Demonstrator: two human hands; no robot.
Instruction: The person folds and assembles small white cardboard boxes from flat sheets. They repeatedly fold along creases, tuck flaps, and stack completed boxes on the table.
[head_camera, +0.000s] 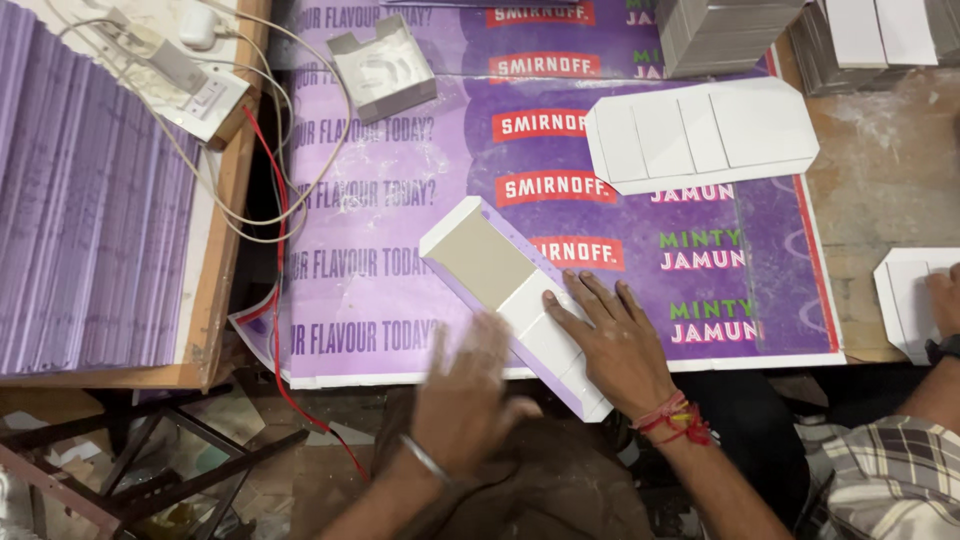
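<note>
right hand (615, 345): we press it flat, fingers spread, on the purple-edged card blank (510, 300)
left hand (465, 390): blurred; finger state unclear to us
blank: diagonal on purple printed sheet (400, 250), near edge

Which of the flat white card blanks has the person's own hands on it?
The purple-edged blank at the mat's near edge, under the right hand; the other blank lies untouched farther back.

Right hand (612, 345) flat, fingers spread; left hand (468, 385) (blurred) seemingly open.
</note>
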